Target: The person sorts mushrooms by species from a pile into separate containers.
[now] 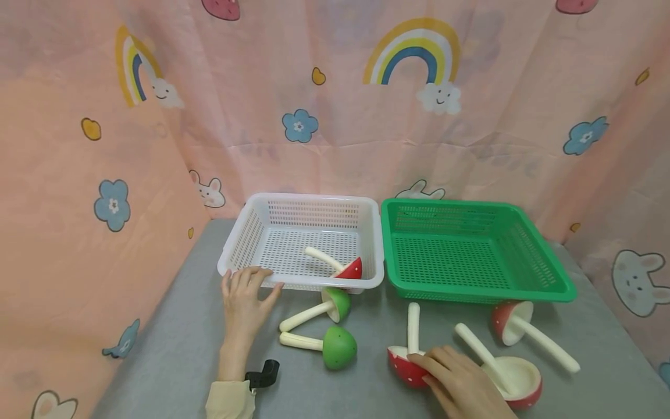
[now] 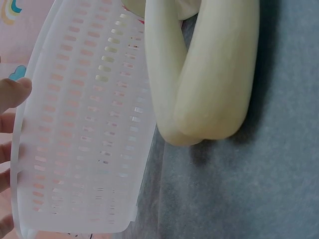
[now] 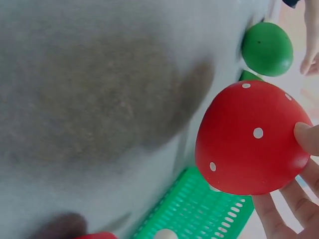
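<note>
- The right hand (image 1: 460, 378) has its grip closed around the cap of a red mushroom (image 1: 407, 364); the fingers (image 3: 304, 137) curl over the white-dotted cap, whose pale stem points away from the grip toward the green basket (image 1: 544, 279).
- The left hand (image 1: 245, 297) lies with straight fingers against the near rim of the white basket (image 1: 246, 233), holding nothing; inside that basket, to the right of this hand, lies one red mushroom in the basket (image 1: 342, 266).
- Judging by this, the step in hand looks like picking up the red mushroom; the next move seems to call for a lift clear of the counter (image 1: 173, 349).
- Between the two hands lie two green mushrooms (image 1: 337, 346); right of the right grip lie two more red ones (image 1: 515, 381).
- The counter is covered in grey cloth, and a pink curtain (image 1: 78, 174) with rainbows, flowers and bunnies hangs behind and at both sides.
</note>
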The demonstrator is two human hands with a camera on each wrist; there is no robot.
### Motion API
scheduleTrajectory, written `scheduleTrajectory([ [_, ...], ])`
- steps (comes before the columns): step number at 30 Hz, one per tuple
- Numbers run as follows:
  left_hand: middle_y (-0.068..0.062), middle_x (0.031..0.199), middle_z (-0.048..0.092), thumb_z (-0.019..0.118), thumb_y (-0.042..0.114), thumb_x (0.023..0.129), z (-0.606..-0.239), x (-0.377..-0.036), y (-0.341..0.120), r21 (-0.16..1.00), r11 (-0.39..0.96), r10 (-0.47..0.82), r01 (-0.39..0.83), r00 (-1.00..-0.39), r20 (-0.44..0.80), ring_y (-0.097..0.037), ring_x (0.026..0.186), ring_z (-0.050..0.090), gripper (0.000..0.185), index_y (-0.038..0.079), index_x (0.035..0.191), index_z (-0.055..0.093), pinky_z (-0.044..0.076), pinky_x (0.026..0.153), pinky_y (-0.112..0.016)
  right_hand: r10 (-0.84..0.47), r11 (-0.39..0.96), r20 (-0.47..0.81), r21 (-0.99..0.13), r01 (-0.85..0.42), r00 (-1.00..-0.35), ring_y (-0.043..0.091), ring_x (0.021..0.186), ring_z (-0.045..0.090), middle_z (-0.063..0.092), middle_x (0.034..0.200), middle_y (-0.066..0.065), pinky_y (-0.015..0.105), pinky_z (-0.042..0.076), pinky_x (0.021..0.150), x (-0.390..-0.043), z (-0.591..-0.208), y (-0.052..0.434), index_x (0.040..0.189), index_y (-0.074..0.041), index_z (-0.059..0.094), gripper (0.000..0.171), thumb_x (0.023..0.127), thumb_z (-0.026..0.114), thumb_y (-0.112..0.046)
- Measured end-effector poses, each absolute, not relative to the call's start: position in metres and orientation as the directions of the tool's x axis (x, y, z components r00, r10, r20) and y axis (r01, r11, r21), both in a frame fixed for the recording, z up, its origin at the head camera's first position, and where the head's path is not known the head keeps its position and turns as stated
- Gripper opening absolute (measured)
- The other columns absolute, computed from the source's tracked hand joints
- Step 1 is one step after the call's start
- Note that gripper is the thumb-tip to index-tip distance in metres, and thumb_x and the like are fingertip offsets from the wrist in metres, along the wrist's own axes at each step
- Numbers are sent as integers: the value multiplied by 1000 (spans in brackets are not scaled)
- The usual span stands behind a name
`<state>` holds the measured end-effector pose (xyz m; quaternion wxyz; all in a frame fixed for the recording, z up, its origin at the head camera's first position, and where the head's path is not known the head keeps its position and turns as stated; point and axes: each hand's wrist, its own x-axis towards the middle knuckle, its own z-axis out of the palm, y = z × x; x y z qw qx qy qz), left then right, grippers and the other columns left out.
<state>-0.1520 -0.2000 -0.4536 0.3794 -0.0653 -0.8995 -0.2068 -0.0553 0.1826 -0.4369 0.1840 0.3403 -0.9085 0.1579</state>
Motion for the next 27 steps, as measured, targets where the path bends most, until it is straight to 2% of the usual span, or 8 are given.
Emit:
scheduleTrajectory([
  [2,-8,101,67,82,27,73,-454,-152,-200,320,907,-39,273,-702,711,-32,103,57,32,12,99,70,28,108,-61,-562,719,446,-153,-678,-696,-6,78,45,56,90,-23,8,39,65,-55,-435,182,114,-24,68,34,81,76,-23],
  [4,-8,101,67,82,27,73,-454,-153,-200,318,908,-39,272,-701,712,-32,102,58,31,12,98,70,29,108,-61,-562,712,464,-150,-686,-684,-6,78,45,56,90,-23,7,38,66,-55,-433,181,113,-25,68,24,94,59,-36],
  [7,-8,101,67,82,27,73,-454,-153,-200,318,909,-41,270,-701,712,-32,102,58,31,12,98,70,29,108,-61,-567,696,494,-141,-704,-660,-6,79,46,57,91,-23,7,38,67,-56,-429,179,113,-25,68,51,99,24,-48],
  [13,-9,101,66,82,27,73,-453,-152,-200,318,910,-41,267,-704,709,-32,103,57,31,12,98,70,28,108,-61,-590,672,518,-110,-732,-620,-3,81,48,58,93,-21,10,41,73,-56,-419,174,115,-25,67,50,101,24,-45],
  [16,-9,102,66,82,27,73,-453,-151,-200,318,910,-39,267,-706,707,-32,103,57,32,12,99,70,28,108,-61,-592,675,510,-110,-729,-624,-4,82,49,58,93,-21,10,42,74,-55,-413,171,116,-26,67,48,100,26,-47],
  [20,-9,102,66,82,27,73,-454,-151,-200,321,910,-43,263,-710,703,-31,103,57,32,12,99,70,28,109,-61,-592,671,515,-112,-733,-620,-4,82,49,58,94,-22,8,42,73,-54,-406,168,116,-28,66,48,99,26,-48],
  [24,-9,103,66,82,27,74,-453,-152,-200,320,911,-45,259,-710,703,-31,104,57,31,13,98,70,28,109,-60,-610,631,545,-105,-769,-575,-2,81,49,59,95,-19,10,43,71,-55,-399,165,117,-26,66,45,101,27,-42],
  [27,-9,103,66,82,27,74,-453,-151,-200,317,912,-43,260,-708,705,-32,104,57,31,13,98,70,28,109,-61,-620,616,539,-115,-779,-570,-1,81,49,60,95,-18,10,43,70,-55,-393,163,118,-25,66,44,101,29,-43],
])
